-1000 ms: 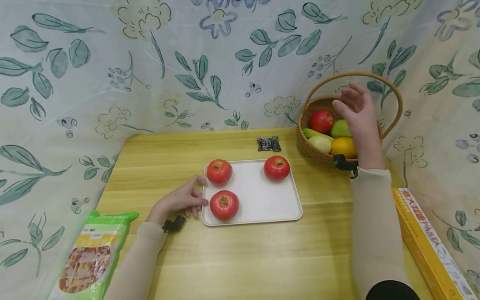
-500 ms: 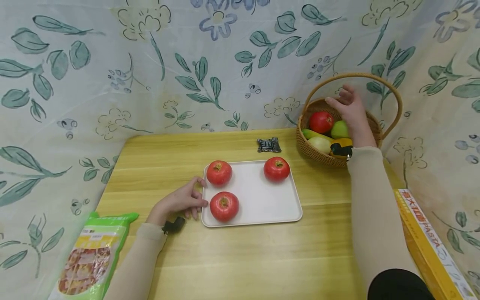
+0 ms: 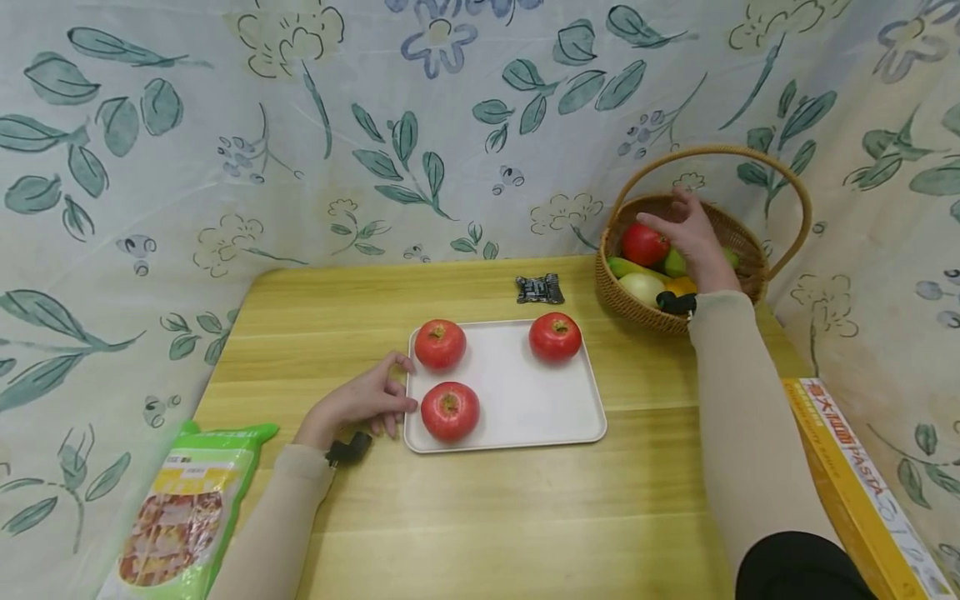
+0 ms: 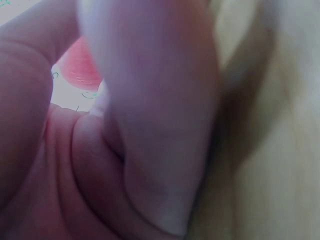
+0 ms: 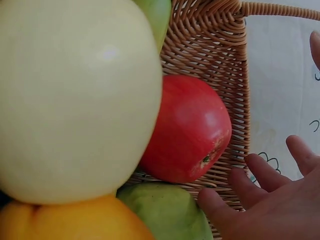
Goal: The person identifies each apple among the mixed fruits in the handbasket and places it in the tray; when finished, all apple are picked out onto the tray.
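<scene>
In the head view, my right hand (image 3: pixel 699 237) reaches over the wicker basket (image 3: pixel 630 307), fingers spread and holding nothing. Right by its thumb is a red apple (image 3: pixel 643 244) inside the basket. The right wrist view has the fingertips beside this apple (image 5: pixel 185 130) and a green fruit (image 5: pixel 165 210). A pale round item (image 5: pixel 75 100) and a yellow one (image 5: pixel 75 220) lie nearer the camera. My left hand (image 3: pixel 360 400) holds the left rim of the white tray (image 3: pixel 525 400) with curled finger and thumb. Two apples (image 3: pixel 450 412) sit at the tray's left, one (image 3: pixel 555 337) at its upper right.
The basket's tall handle (image 3: pixel 705 152) arches over the right hand. A small black packet (image 3: pixel 540 288) lies behind the tray. At the left is a green food bag (image 3: pixel 187 508), at the right a long pasta box (image 3: pixel 855 483). A patterned cloth (image 3: pixel 420 208) hangs behind the table.
My right hand has moved left and lower over the basket, toward the red apple. My left hand, the tray and the apples on it have stayed put.
</scene>
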The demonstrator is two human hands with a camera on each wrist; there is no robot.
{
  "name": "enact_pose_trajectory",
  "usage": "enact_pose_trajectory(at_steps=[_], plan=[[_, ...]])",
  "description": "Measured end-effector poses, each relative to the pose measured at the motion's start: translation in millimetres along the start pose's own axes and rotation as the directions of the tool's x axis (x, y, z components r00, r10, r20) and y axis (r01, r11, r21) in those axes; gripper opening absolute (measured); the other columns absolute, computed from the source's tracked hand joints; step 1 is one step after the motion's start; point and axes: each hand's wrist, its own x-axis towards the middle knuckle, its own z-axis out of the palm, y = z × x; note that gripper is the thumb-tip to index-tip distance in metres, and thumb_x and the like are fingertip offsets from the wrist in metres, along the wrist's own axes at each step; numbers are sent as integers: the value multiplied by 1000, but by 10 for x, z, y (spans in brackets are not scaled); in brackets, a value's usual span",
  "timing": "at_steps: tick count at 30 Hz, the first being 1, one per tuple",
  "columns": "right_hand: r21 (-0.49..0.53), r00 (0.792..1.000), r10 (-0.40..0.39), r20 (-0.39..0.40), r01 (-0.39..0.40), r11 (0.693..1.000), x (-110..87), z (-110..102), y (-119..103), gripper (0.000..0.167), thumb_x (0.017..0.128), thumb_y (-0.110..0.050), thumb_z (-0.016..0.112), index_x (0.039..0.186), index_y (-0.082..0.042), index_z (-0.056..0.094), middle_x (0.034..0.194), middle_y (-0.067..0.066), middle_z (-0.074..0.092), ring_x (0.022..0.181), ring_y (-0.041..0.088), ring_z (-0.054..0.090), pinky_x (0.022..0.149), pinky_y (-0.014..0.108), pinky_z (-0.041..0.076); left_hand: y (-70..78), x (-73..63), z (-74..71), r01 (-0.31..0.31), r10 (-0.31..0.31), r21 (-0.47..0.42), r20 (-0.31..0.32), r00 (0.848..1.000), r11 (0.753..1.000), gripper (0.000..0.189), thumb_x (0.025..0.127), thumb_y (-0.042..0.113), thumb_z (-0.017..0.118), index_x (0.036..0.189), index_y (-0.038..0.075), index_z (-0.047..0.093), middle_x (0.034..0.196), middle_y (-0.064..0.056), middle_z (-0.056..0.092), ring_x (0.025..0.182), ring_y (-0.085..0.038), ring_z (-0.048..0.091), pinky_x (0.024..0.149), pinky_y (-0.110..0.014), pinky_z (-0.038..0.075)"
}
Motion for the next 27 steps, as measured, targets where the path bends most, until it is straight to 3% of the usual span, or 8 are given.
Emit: enact_pose_trajectory(at_steps=[13, 27], plan=[[-182, 992, 65, 107, -45, 982, 4, 48, 91, 115, 94, -54, 75, 172, -24, -4, 179, 18, -3, 165, 44, 8, 133, 62, 13, 13, -1, 0, -6, 6, -5, 11, 1000, 1000, 68, 95, 25, 81, 142, 17, 33, 82, -9, 71, 56, -19, 70, 47, -26, 52], [-300, 995, 67, 79, -41, 953, 32, 110, 142, 103, 99, -39, 75, 172, -16, 6, 176, 27, 11, 158, 52, 24, 128, 66, 26, 0, -12, 6, -12, 12, -2, 9, 1000, 1000, 68, 95, 25, 80, 142, 17, 32, 83, -10, 71, 56, -19, 70, 47, -26, 52]])
